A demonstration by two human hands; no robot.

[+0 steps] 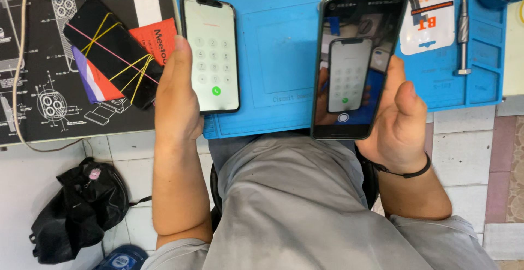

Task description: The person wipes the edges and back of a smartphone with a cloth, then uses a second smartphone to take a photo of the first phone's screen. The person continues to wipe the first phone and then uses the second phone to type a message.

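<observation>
The left hand [176, 93] grips a small phone [210, 53] by its left edge, thumb up along the side, so the lit keypad screen faces up and stays unobstructed. The right hand [397, 118] is closed around a larger dark phone [357, 63] from its right side, holding it upright above the blue mat [278, 57]; its screen shows a camera view of the small phone, which suggests it is aimed there.

At ten o'clock from the left hand lies a third phone [112, 49], black, bound with rubber bands, resting on a red card [158, 38]. At one o'clock from the right hand lie a white packet [428, 13] and one metal tool [463, 27]. At seven o'clock sits one black bag [79, 210] on the floor.

Count: three phones, two hands, one mat.
</observation>
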